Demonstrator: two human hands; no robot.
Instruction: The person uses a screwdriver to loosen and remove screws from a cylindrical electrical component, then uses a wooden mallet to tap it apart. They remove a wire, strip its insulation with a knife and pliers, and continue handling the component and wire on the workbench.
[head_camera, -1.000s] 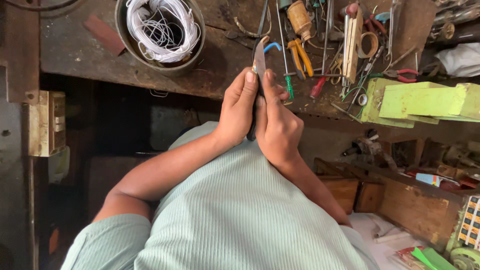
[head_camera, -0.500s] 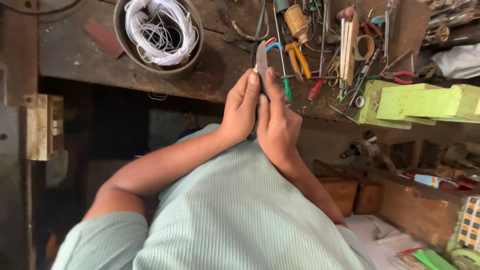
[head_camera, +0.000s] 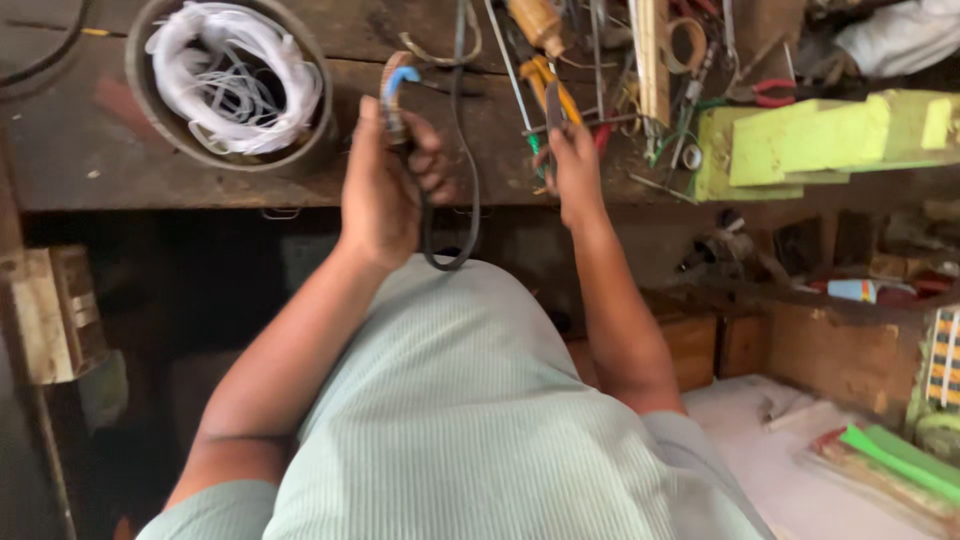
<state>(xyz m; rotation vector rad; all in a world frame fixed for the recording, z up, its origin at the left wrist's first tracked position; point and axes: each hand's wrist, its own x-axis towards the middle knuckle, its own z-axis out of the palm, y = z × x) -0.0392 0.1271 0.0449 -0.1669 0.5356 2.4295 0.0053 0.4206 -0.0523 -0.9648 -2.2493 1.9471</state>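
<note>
Hands have separated: left hand (head_camera: 385, 185) grips a blue-tipped tool with a dark looped cable (head_camera: 455, 190); right hand (head_camera: 575, 170) clasps pliers (head_camera: 550, 100) over the counter's (head_camera: 200, 185) near edge.

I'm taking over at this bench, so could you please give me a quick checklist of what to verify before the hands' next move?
1. Left hand grips the small tool with the blue tip: ok.
2. Dark cable loops free below that hand, not snagged: ok.
3. Right hand has a firm hold among the tools: cannot tell.
4. Round tin of white wire stands apart from both hands: ok.
5. Workbench uncluttered around the right hand: not ok.
</note>
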